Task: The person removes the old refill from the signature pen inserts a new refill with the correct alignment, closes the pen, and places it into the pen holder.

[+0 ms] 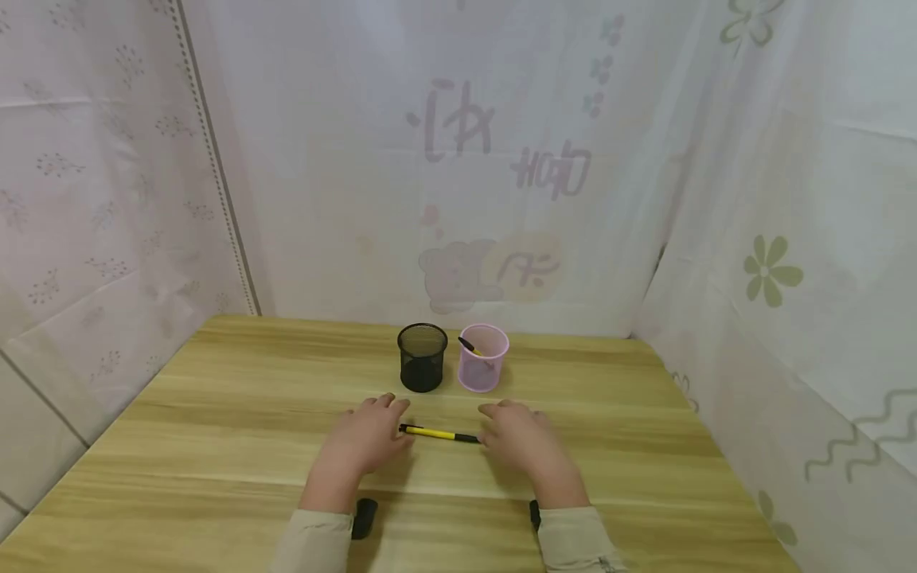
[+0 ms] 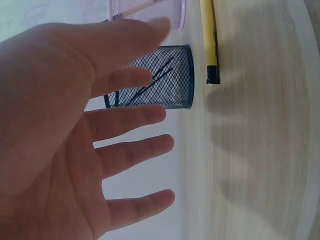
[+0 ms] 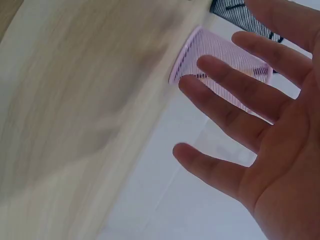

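A yellow pen with black ends [image 1: 438, 434] lies crosswise on the table between both hands. My left hand [image 1: 368, 438] hovers by its left end, and in the left wrist view the fingers are spread with nothing in them. On the other side, my right hand [image 1: 521, 438] is near the pen's right end; whether it touches the pen is hard to tell. Spread, extended fingers [image 3: 220, 115] show in the right wrist view. Beyond the hands stand a black mesh pen cup [image 1: 421, 370] and a pink mesh pen cup [image 1: 476, 376], the pink one holding a black-and-yellow pen [image 1: 468, 345].
The wood-grain table [image 1: 236, 398] reaches back to a pale printed curtain [image 1: 329, 199]. More printed cloth [image 1: 774, 199] hangs along the right side. Small black pieces [image 1: 364, 519] show at both wrists beside the beige sleeves [image 1: 315, 541].
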The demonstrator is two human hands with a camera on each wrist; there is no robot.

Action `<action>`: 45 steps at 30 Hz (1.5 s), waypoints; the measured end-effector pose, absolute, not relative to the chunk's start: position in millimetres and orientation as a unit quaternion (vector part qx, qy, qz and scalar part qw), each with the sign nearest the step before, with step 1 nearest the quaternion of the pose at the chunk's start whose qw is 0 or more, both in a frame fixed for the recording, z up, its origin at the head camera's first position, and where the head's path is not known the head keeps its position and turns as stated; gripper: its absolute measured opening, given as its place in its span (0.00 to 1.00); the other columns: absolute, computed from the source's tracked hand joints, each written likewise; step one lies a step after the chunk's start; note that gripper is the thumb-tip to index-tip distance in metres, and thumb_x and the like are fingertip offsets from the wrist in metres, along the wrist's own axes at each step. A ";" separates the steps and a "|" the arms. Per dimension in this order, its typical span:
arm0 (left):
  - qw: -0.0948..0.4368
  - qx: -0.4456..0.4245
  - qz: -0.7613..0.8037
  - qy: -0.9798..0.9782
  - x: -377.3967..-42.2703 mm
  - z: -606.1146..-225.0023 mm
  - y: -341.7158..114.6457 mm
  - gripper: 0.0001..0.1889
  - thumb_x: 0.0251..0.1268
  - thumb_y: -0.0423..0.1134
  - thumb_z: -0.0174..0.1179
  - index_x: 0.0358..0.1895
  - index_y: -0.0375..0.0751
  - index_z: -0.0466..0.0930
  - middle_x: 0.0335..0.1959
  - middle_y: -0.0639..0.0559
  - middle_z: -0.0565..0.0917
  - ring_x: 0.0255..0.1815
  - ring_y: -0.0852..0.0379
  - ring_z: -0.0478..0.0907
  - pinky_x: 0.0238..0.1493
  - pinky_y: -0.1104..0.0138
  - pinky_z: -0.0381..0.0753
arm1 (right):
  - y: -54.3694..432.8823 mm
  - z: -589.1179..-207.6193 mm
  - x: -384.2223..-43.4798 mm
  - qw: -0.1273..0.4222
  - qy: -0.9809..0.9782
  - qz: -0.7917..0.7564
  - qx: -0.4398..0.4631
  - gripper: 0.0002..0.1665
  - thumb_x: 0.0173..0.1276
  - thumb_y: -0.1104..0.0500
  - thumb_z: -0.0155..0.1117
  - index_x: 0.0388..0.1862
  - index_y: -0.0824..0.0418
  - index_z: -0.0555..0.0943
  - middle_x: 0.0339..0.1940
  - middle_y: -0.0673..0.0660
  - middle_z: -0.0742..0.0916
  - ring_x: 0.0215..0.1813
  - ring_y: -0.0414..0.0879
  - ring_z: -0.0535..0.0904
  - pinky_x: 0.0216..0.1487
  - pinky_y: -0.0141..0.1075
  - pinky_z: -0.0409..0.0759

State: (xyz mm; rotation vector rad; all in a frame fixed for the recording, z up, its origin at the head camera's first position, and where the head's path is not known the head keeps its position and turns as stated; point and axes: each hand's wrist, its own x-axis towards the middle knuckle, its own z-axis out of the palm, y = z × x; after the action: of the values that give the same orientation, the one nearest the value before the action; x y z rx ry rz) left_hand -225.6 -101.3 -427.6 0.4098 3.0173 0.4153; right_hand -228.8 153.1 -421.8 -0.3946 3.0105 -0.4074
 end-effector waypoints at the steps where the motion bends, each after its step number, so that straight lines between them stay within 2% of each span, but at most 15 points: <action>1: 0.033 0.137 0.130 0.981 -226.3 -428.1 -100.2 0.31 0.73 0.52 0.69 0.74 0.45 0.77 0.75 0.41 0.77 0.76 0.34 0.74 0.71 0.32 0.73 | 151.0 -422.9 -229.5 0.040 0.982 -0.128 -0.133 0.27 0.75 0.51 0.70 0.70 0.57 0.82 0.67 0.60 0.87 0.72 0.60 0.81 0.69 0.72 0.72; 4: 0.028 0.148 0.116 0.982 -227.9 -429.9 -96.5 0.28 0.71 0.49 0.71 0.71 0.46 0.79 0.72 0.43 0.80 0.71 0.36 0.77 0.65 0.35 0.79 | 145.5 -426.5 -231.1 0.038 0.983 -0.111 -0.140 0.25 0.74 0.52 0.72 0.68 0.55 0.84 0.65 0.59 0.88 0.68 0.59 0.83 0.65 0.69 0.76; 8: 0.021 0.156 0.109 0.981 -230.3 -432.1 -90.9 0.26 0.69 0.43 0.73 0.69 0.47 0.82 0.67 0.45 0.82 0.68 0.39 0.79 0.59 0.38 0.82 | 140.3 -429.3 -232.3 0.039 0.983 -0.110 -0.145 0.22 0.72 0.54 0.74 0.64 0.55 0.86 0.62 0.57 0.90 0.66 0.57 0.85 0.64 0.69 0.75; 14: 0.020 0.170 0.093 0.981 -235.9 -436.8 -81.5 0.21 0.71 0.41 0.71 0.66 0.49 0.84 0.61 0.47 0.83 0.64 0.43 0.80 0.56 0.41 0.84 | 135.7 -434.2 -233.6 0.045 0.981 -0.118 -0.149 0.17 0.71 0.57 0.75 0.58 0.56 0.88 0.56 0.56 0.91 0.61 0.56 0.86 0.64 0.69 0.74; 19: 0.011 0.179 0.079 0.981 -238.1 -439.2 -74.8 0.14 0.72 0.39 0.69 0.58 0.48 0.88 0.53 0.47 0.83 0.57 0.45 0.80 0.51 0.45 0.84 | 133.0 -437.4 -235.4 0.036 0.982 -0.109 -0.152 0.15 0.69 0.57 0.76 0.53 0.55 0.89 0.52 0.55 0.91 0.56 0.54 0.87 0.60 0.66 0.75; 24: 0.019 0.172 0.080 0.982 -238.4 -440.5 -74.2 0.10 0.74 0.37 0.67 0.54 0.48 0.89 0.52 0.47 0.83 0.56 0.46 0.80 0.52 0.44 0.84 | 128.6 -437.6 -237.2 0.030 0.981 -0.099 -0.163 0.13 0.68 0.56 0.78 0.49 0.55 0.90 0.48 0.54 0.91 0.52 0.53 0.87 0.56 0.64 0.76; 29: 0.023 0.174 0.079 0.981 -240.5 -444.0 -76.1 0.08 0.72 0.37 0.68 0.51 0.48 0.89 0.49 0.47 0.84 0.52 0.46 0.81 0.51 0.45 0.84 | 123.7 -435.5 -236.3 0.027 0.981 -0.093 -0.171 0.06 0.67 0.59 0.78 0.39 0.55 0.88 0.38 0.51 0.89 0.44 0.50 0.85 0.51 0.61 0.77; 34: 0.016 0.183 0.079 0.980 -240.7 -444.3 -75.7 0.04 0.70 0.35 0.69 0.43 0.47 0.88 0.40 0.50 0.83 0.43 0.49 0.82 0.44 0.49 0.85 | 121.8 -434.8 -235.2 0.024 0.980 -0.093 -0.173 0.09 0.66 0.61 0.78 0.30 0.54 0.84 0.31 0.49 0.86 0.38 0.47 0.82 0.50 0.59 0.78; 38: 0.009 0.195 0.083 0.977 -238.8 -442.2 -76.4 0.05 0.65 0.33 0.73 0.39 0.47 0.87 0.37 0.52 0.84 0.39 0.52 0.82 0.41 0.53 0.84 | 121.5 -436.3 -235.4 0.024 0.981 -0.082 -0.174 0.10 0.66 0.62 0.77 0.28 0.53 0.84 0.31 0.48 0.87 0.37 0.47 0.83 0.48 0.56 0.79; 42: 0.008 0.209 0.086 0.974 -236.9 -439.9 -77.2 0.07 0.60 0.32 0.76 0.36 0.47 0.86 0.35 0.53 0.86 0.38 0.54 0.83 0.40 0.56 0.84 | 121.8 -437.0 -235.0 0.030 0.982 -0.073 -0.173 0.10 0.65 0.63 0.76 0.28 0.53 0.83 0.31 0.48 0.87 0.39 0.48 0.84 0.49 0.57 0.80; 45: 0.010 0.213 0.088 0.973 -236.3 -439.7 -78.1 0.07 0.60 0.32 0.76 0.34 0.46 0.86 0.33 0.54 0.84 0.35 0.55 0.81 0.39 0.58 0.83 | 122.5 -436.6 -234.3 0.030 0.981 -0.075 -0.175 0.09 0.65 0.63 0.75 0.28 0.54 0.83 0.30 0.49 0.86 0.39 0.48 0.83 0.49 0.58 0.80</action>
State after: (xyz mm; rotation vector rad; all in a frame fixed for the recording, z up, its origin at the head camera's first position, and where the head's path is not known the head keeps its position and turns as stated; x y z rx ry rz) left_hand -236.3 -78.1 -439.7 0.6641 3.0371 0.2733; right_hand -234.3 122.5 -436.6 -0.5392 3.0259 -0.2305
